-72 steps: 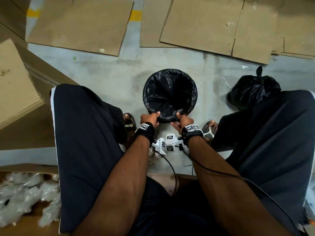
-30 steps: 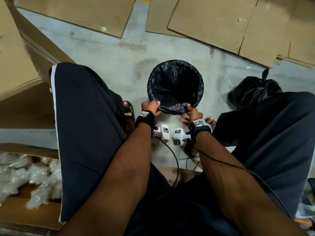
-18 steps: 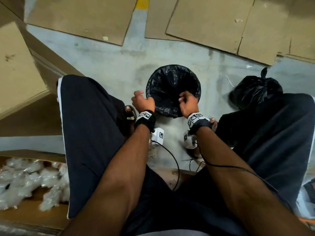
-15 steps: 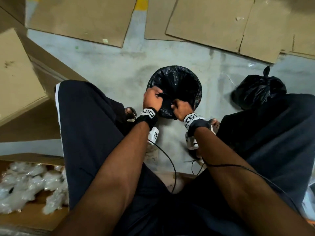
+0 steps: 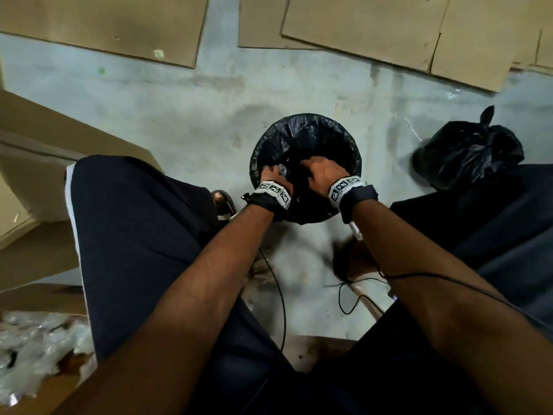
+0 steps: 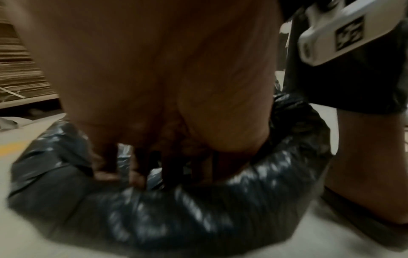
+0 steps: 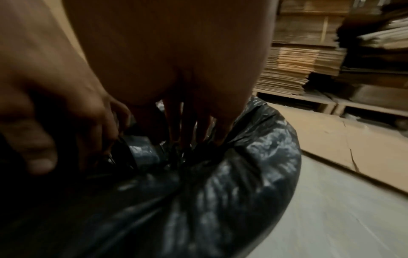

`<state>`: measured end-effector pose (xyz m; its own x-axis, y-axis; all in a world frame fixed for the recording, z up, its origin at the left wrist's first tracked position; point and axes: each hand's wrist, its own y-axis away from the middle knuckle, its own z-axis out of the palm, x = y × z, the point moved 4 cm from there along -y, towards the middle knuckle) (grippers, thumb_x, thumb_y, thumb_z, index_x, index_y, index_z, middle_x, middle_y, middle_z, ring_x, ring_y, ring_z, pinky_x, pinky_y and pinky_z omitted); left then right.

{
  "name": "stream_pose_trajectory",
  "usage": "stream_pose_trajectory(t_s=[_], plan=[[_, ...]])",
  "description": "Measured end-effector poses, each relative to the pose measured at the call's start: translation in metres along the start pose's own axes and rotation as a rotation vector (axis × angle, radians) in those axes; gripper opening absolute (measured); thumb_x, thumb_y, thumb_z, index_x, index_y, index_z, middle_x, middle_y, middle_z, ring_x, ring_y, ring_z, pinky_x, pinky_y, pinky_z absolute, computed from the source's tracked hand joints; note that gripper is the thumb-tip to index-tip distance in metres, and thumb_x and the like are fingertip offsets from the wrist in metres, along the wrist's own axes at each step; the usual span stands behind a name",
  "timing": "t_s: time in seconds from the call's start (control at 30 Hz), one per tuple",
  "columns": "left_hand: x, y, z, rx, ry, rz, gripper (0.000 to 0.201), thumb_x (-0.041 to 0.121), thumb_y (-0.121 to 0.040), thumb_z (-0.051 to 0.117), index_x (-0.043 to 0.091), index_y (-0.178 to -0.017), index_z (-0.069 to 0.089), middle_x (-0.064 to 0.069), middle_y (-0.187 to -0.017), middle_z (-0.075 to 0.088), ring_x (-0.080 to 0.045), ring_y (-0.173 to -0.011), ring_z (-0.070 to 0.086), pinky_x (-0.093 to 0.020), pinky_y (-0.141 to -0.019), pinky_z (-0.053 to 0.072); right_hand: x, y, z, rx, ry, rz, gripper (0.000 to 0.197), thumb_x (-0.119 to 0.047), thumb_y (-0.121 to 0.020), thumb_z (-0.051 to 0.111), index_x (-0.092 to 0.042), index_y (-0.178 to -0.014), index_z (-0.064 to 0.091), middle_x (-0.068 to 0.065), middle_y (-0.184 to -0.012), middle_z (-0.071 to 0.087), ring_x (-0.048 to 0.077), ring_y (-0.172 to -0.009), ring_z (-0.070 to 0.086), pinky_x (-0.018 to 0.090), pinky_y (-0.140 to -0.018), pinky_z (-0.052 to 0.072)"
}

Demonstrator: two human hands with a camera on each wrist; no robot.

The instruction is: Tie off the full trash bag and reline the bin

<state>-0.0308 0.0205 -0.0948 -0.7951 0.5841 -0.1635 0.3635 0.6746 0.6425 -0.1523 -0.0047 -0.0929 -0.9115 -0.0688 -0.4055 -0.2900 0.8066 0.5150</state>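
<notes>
A small round bin wearing a fresh black liner (image 5: pixel 308 130) stands on the grey floor between my knees. Both hands reach down into its mouth. My left hand (image 5: pixel 273 175) is at the near left, its fingers (image 6: pixel 106 167) pointing down and pressing the liner (image 6: pixel 176 218) inward. My right hand (image 5: pixel 320 170) is at the near right, with straight fingers (image 7: pixel 189 125) pushing the bunched plastic (image 7: pixel 220 192) down. The fingertips are hidden in the folds. The full black bag (image 5: pixel 466 154), tied with a knot on top, sits on the floor to the right of the bin.
Flat cardboard sheets (image 5: pixel 374 28) lie on the floor beyond the bin. A cardboard box (image 5: pixel 45 151) stands at the left. Crumpled clear plastic (image 5: pixel 36 348) fills a box at lower left. A black cable (image 5: pixel 281 295) trails between my legs. Stacked cardboard (image 7: pixel 298 66) lines the far wall.
Both hands left the near rim of the liner, moved round its sides, then went inside the bin's mouth and now push the plastic down.
</notes>
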Motion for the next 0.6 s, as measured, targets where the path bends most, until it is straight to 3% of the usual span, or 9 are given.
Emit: stream_pose_trajectory(t_s=[0.13, 0.23, 0.33, 0.43, 0.6], plan=[[-0.001, -0.007, -0.001, -0.064, -0.02, -0.014, 0.049, 0.036, -0.104, 0.035, 0.021, -0.149, 0.045, -0.002, -0.153, 0.047, -0.033, -0.143, 0.031, -0.045, -0.113, 0.026, 0.017, -0.008, 0.0, -0.012, 0.074, 0.102, 0.06, -0.023, -0.087, 0.059, -0.009, -0.143, 0.044, 0.02, -0.14, 0.05, 0.044, -0.128, 0.05, 0.052, -0.104, 0.047], [-0.002, -0.011, -0.003, -0.076, 0.052, -0.045, 0.045, 0.035, -0.101, 0.041, 0.022, -0.141, 0.054, -0.002, -0.146, 0.055, -0.034, -0.138, 0.037, -0.046, -0.11, 0.029, 0.017, -0.009, 0.0, -0.007, 0.025, 0.092, 0.061, -0.019, -0.087, 0.061, -0.007, -0.144, 0.044, 0.02, -0.141, 0.049, 0.041, -0.133, 0.046, 0.051, -0.107, 0.045], [-0.006, -0.012, -0.016, -0.036, 0.225, -0.111, 0.038, 0.034, -0.097, 0.048, 0.02, -0.128, 0.063, -0.007, -0.134, 0.063, -0.034, -0.129, 0.048, -0.045, -0.103, 0.038, 0.011, -0.006, -0.004, 0.037, -0.055, 0.062, 0.055, -0.016, -0.086, 0.062, -0.007, -0.139, 0.052, 0.017, -0.135, 0.055, 0.039, -0.126, 0.053, 0.048, -0.104, 0.048], [-0.017, -0.005, -0.034, 0.007, 0.515, -0.163, 0.037, 0.032, -0.093, 0.053, 0.016, -0.125, 0.063, -0.013, -0.13, 0.063, -0.037, -0.125, 0.054, -0.046, -0.097, 0.045, 0.002, 0.003, -0.014, 0.108, -0.103, 0.053, 0.043, -0.012, -0.084, 0.06, -0.006, -0.127, 0.06, 0.018, -0.126, 0.06, 0.041, -0.113, 0.06, 0.046, -0.096, 0.052], [-0.026, 0.017, -0.042, 0.088, 0.705, -0.22, 0.04, 0.033, -0.09, 0.057, 0.014, -0.125, 0.061, -0.018, -0.131, 0.06, -0.04, -0.124, 0.053, -0.048, -0.1, 0.05, -0.006, 0.032, -0.028, 0.208, -0.132, 0.034, 0.037, -0.009, -0.084, 0.059, -0.003, -0.12, 0.063, 0.021, -0.119, 0.062, 0.042, -0.106, 0.062, 0.044, -0.092, 0.053]])
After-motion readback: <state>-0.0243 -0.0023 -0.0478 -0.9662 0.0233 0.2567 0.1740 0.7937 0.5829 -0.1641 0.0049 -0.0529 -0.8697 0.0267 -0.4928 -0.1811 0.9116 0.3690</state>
